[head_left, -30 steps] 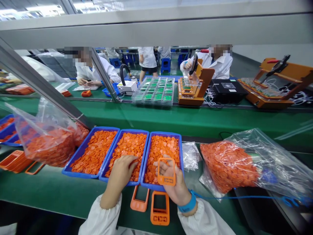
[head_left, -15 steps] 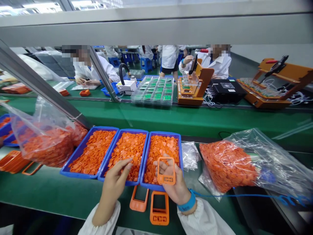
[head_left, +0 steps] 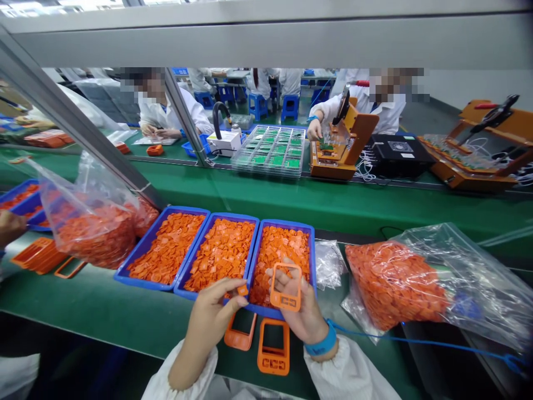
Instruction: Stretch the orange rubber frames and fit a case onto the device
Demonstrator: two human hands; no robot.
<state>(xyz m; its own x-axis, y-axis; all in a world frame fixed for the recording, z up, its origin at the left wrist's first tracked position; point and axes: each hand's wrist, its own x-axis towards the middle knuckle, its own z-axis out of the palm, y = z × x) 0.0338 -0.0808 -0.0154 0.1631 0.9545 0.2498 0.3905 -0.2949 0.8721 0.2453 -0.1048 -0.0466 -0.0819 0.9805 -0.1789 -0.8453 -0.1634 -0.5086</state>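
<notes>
My left hand (head_left: 214,316) pinches a small orange plastic piece (head_left: 242,290) between thumb and forefinger, just above the front edge of the middle blue tray (head_left: 180,288). An orange plastic frame (head_left: 286,305) with a large window and small cut-outs rests upright against the fingers of my right hand (head_left: 310,316), which wears a blue wrist strap (head_left: 320,341). Behind it lies the right blue tray (head_left: 314,250), full of small orange pieces (head_left: 287,239). Below my hands, two similar frames lie on the green table: one at left (head_left: 240,339), one at right (head_left: 273,364).
A left blue tray (head_left: 120,276) of orange pieces stands beside a bulging clear bag (head_left: 95,236). At right lies another bag (head_left: 395,283) of orange parts. A blue cord (head_left: 383,336) runs from my wrist strap. Co-workers sit across the bench behind a test fixture (head_left: 337,161).
My left hand has moved right toward the frame, and a small orange piece now shows in its fingertips. My right hand still holds the frame. The view has shifted slightly.
</notes>
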